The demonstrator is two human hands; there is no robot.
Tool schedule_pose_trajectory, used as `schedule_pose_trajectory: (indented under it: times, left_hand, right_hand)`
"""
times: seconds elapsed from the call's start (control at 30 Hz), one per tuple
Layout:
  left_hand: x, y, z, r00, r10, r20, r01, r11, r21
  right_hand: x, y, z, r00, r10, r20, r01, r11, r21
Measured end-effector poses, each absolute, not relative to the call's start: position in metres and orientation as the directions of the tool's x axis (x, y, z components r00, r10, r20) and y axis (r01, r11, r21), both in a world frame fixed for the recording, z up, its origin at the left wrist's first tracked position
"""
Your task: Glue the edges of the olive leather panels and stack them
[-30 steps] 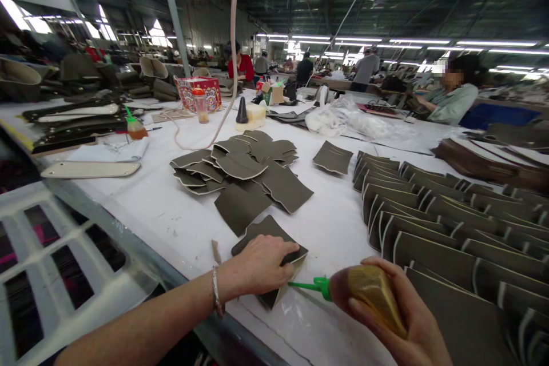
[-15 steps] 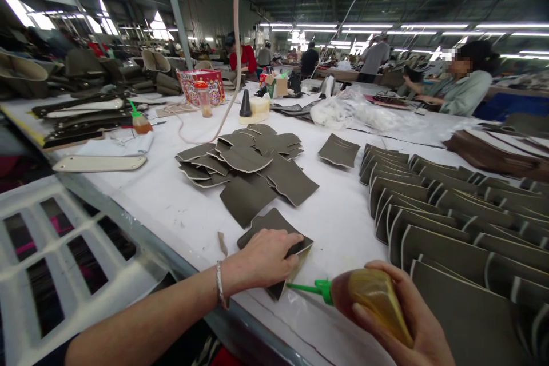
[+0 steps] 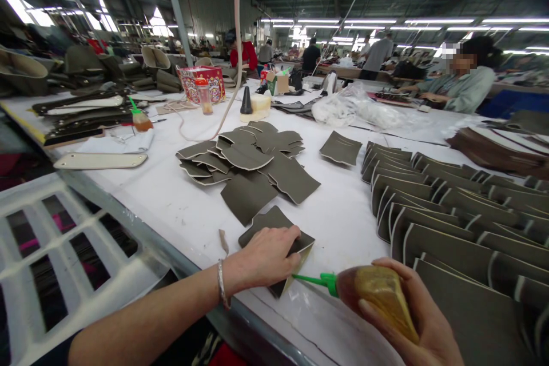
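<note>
My left hand (image 3: pixel 270 257) lies over a dark olive leather piece (image 3: pixel 274 218) near the table's front edge, its bent fingers gripping the piece. Along the piece's right side a lighter, yellowish strip shows beside my fingers; part of the leather is hidden beneath the hand. My right hand (image 3: pixel 422 314) is wrapped round a squeeze bottle (image 3: pixel 381 294) of amber glue, held tilted on its side. Its thin green nozzle points left, with the tip at the piece's right edge, close to my left fingers. Just beyond sits a loose heap of similar leather pieces (image 3: pixel 246 157).
Rows of overlapping leather pieces (image 3: pixel 450 246) stand on the right. One single piece (image 3: pixel 341 147) lies behind. A second glue bottle (image 3: pixel 140 119), a pale strip (image 3: pixel 100 161) and a red patterned box (image 3: pixel 201 84) are farther left. A white plastic rack (image 3: pixel 81 240) borders the table. A co-worker (image 3: pixel 465 83) sits back right.
The glue bottle and my right hand have shifted slightly right, the nozzle tip staying by the leather's edge. My left fingers have drawn in, the index finger now more bent.
</note>
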State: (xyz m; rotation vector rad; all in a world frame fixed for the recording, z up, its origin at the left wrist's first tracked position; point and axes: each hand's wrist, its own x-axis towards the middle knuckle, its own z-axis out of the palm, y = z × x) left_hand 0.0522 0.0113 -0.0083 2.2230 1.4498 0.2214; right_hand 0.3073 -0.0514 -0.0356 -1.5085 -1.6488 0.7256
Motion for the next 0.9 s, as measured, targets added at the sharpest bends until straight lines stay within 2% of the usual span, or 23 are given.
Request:
schedule_pose_trajectory:
  times: [0.1,0.2,0.37,0.53,0.7,0.83,0.9]
  left_hand:
    - [0.052,0.011,-0.010,0.434,0.894,-0.111,0.817,-0.338,0.468]
    - [0.053,0.011,-0.010,0.430,0.895,-0.115,0.822,-0.336,0.459]
    - [0.054,0.011,-0.007,0.433,0.893,-0.125,0.827,-0.338,0.450]
    - [0.054,0.012,-0.008,0.428,0.894,-0.133,0.834,-0.334,0.439]
    - [0.054,0.011,-0.008,0.426,0.895,-0.130,0.834,-0.333,0.439]
    - [0.054,0.011,-0.009,0.430,0.893,-0.130,0.833,-0.337,0.438]
    - [0.054,0.012,-0.010,0.430,0.895,-0.123,0.834,-0.341,0.433]
  right_hand:
    - [0.307,-0.053,-0.036,-0.064,0.975,0.214,0.549,0.214,-0.808]
    - [0.305,-0.052,-0.036,-0.115,0.971,0.209,0.514,0.238,-0.824]
    - [0.312,-0.044,-0.036,0.046,0.976,0.212,0.577,0.147,-0.803]
    - [0.316,-0.045,-0.036,-0.153,0.973,0.170,0.531,0.227,-0.817]
    - [0.316,-0.044,-0.036,-0.055,0.983,0.175,0.555,0.176,-0.813]
    - [0.318,-0.045,-0.035,-0.164,0.961,0.221,0.538,0.275,-0.797]
    - [0.318,-0.046,-0.034,-0.163,0.961,0.224,0.539,0.277,-0.795]
